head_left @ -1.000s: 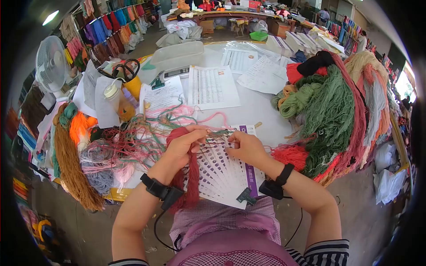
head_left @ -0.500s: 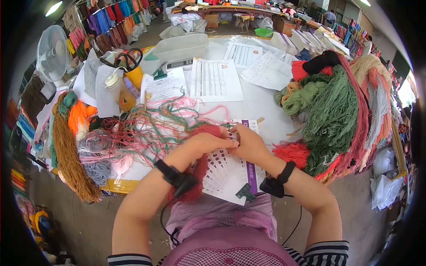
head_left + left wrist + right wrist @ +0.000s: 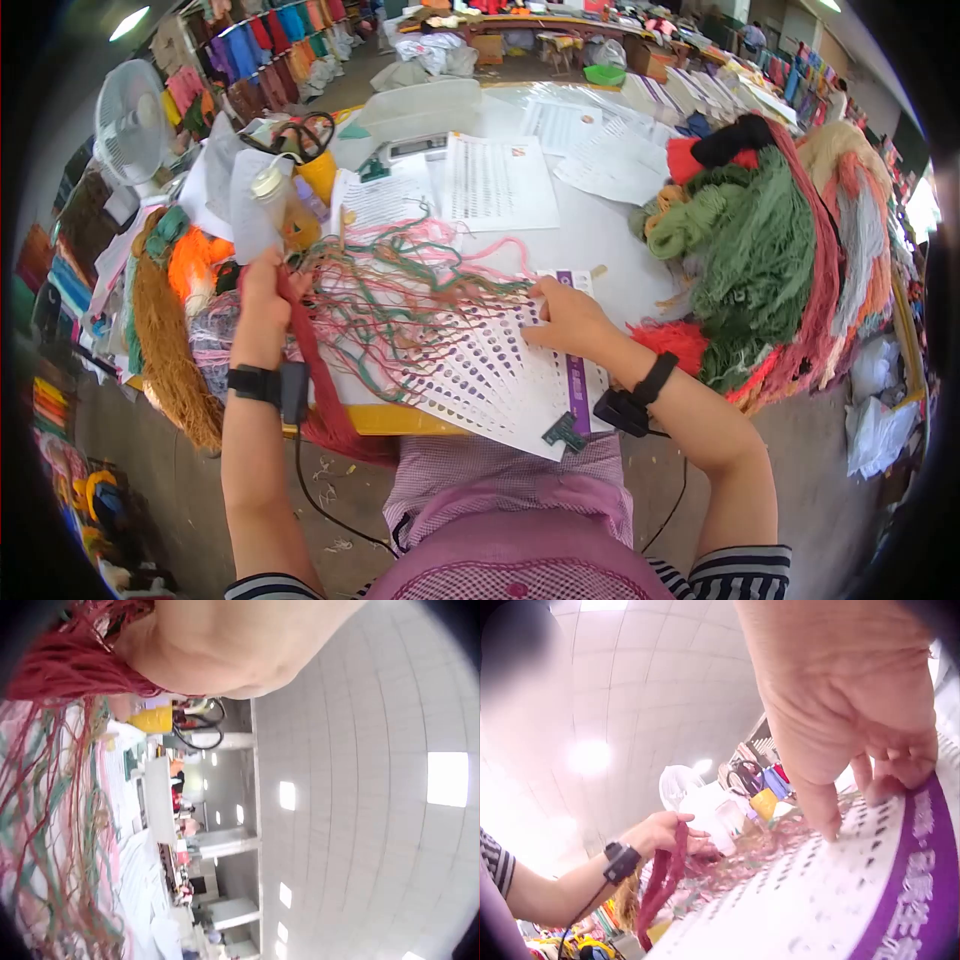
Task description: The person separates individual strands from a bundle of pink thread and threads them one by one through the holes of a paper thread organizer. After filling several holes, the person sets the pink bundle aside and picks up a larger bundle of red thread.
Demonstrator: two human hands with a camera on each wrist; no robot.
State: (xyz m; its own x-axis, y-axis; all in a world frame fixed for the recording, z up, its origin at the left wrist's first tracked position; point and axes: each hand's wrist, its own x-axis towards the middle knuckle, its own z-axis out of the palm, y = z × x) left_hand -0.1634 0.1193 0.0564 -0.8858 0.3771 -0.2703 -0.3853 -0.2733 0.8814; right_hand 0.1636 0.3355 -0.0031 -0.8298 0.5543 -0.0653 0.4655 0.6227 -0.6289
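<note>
At the near edge of the round white desk (image 3: 590, 240), a person works amid wool. The left hand (image 3: 262, 300) is raised and fisted round the top of a long dark red yarn skein (image 3: 318, 385), which hangs from the grip past the desk's yellow rim; the left wrist view shows the same red yarn (image 3: 67, 671) bunched against the palm. The right hand (image 3: 570, 318) is planted on a fanned white colour card with purple strip and rows of small swatches (image 3: 480, 385). Its fingertips (image 3: 829, 825) are bent down and pressing the card flat. Whether a thread is trapped under them cannot be told. Between the two hands a loose web of pink, green and red strands (image 3: 400, 290) fans out over the card and desk, narrowing toward the right hand. Beyond the left hand are a yellow cup holding black scissors (image 3: 318, 170) and a small white fan (image 3: 125, 125); outside it lies a long tan-brown hank (image 3: 165, 340). Past the right hand lies a big heap of green, red and grey skeins (image 3: 760, 250). Printed sheets (image 3: 497, 180) lie further off. Judgement: work is midway. The red skein is in hand and clear of the card, but the web is not yet sorted and the heap looks untouched.
</note>
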